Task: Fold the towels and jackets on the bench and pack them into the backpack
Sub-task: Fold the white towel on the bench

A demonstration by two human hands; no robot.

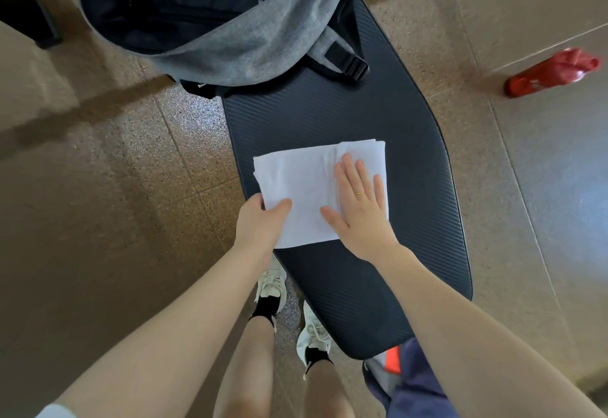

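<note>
Nearest the head camera, at the near end of the bench (329, 115), hangs a navy garment (418, 388) with an orange patch. The bench pad is dark, ribbed and rounded. At its middle lies a white towel (296, 184), folded to a soft rectangle. The left hand (260, 223) pinches the towel's near-left edge, thumb on top. The right hand (360, 207) presses flat on it, fingers straight. At the far end sits the grey fabric backpack (230, 36), mouth gaping.
</note>
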